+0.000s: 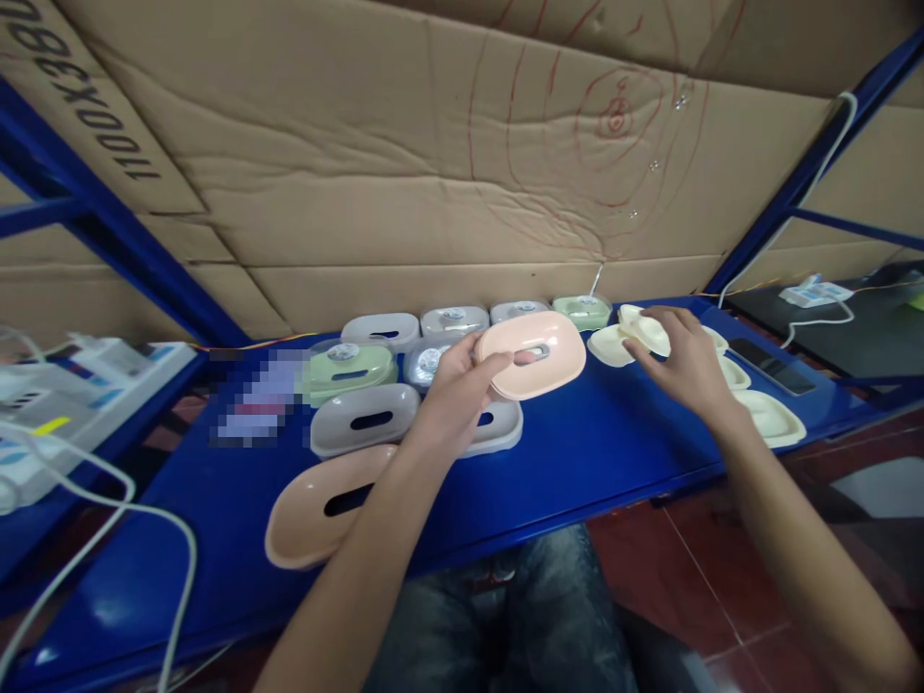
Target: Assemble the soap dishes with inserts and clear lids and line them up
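My left hand [462, 385] grips a pink oval soap dish [563, 337] with a slot in its middle, raised above the blue table and tilted toward me. Its thumb lies over the slot. At the right, my right hand [682, 356] has its thumb and fingers closed round a small cream oval piece [648, 334]. Under and beside that piece lie more cream pieces, among them a flat one [608, 346] and a larger shallow one [771, 418]. Below my left forearm rests a pink dish [303, 510], partly covered by the arm.
Grey dishes [339, 423] and a green dish [332, 371] with a clear lid stand on the blue table [563, 452], several more behind. A phone [772, 366] lies at the right. White cables [189, 558] hang at the left. Cardboard [346, 125] walls the back.
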Motion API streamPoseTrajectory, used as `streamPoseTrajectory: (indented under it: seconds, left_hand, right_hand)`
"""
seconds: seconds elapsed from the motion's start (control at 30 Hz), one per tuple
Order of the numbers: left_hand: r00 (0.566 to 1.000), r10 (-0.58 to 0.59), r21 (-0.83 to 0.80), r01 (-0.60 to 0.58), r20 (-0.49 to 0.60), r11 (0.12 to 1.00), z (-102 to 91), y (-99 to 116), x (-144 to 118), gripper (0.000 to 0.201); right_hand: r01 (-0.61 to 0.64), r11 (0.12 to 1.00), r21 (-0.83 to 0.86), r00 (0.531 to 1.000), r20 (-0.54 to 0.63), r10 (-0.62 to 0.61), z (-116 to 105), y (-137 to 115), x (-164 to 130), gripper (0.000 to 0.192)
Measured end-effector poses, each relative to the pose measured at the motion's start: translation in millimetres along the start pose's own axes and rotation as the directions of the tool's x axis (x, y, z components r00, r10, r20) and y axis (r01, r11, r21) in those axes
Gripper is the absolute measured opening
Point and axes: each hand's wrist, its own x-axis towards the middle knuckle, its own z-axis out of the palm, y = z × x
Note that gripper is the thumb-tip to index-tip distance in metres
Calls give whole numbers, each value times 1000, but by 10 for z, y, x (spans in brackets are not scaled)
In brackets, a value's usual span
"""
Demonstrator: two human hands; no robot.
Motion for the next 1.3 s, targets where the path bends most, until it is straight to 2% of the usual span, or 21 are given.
streamPoseTrajectory:
  seconds: [0.07,0.17,0.27,0.37,0.47,0.53,0.6,0.7,0.77,0.83,0.93,1.03,1.13,1.23,1.3]
  left_hand:
    - [1000,8,-30,-9,-27,1000,-10,-9,22,47]
    - [999,16,-54,-19,-51,998,-35,-31,55,47]
    - [999,9,-85,-13,-52,996,-56,-48,75,49]
    - [999,-19,-133,14,-37,991,-46,-39,67,54]
    - [1000,-22,-204,26,23,979,-10,0,37,57]
    - [998,-2,-242,17,62,970,12,27,16,58]
    - [996,13,-268,11,86,963,22,43,2,59]
    - [993,-10,-294,44,116,955,18,40,-2,60]
    - [992,-29,-307,65,120,949,13,30,1,59]
    - [993,-28,-321,63,111,945,13,23,1,58]
    - [996,31,-331,-2,83,943,19,24,-4,57]
    - [993,110,-313,-92,40,945,18,25,-1,58]
    - [991,134,-277,-135,-22,951,0,16,20,56]
    - [986,138,-240,-156,-90,958,-16,2,46,53]
    - [979,156,-200,-179,-128,963,-20,-6,56,52]
  right_hand:
    - [-92,938,-335,969,188,162,125,319,83,63]
    - [-97,892,-441,934,268,234,272,571,101,57]
    - [-98,888,-449,937,259,234,323,611,63,48]
    - [-125,905,-407,975,117,188,298,523,51,48]
    - [-58,961,-270,991,-134,22,251,244,56,42]
    - [76,982,-173,956,-268,-121,242,-75,41,36]
    - [205,974,-95,917,-330,-225,270,-458,7,33]
    - [354,935,-19,861,-383,-334,377,-989,-49,20]
    - [411,911,43,840,-407,-360,450,-1225,-69,10]
    - [441,889,123,843,-397,-364,487,-1344,-76,10]
    - [478,820,316,865,-335,-375,458,-1375,-105,16]
    - [406,717,567,913,-279,-297,399,-1360,-167,28]
    - [173,571,802,984,-165,-68,380,-1361,-160,28]
    - [17,411,912,981,-94,168,380,-1347,47,33]
    - [-26,368,930,962,-76,261,367,-1318,278,43]
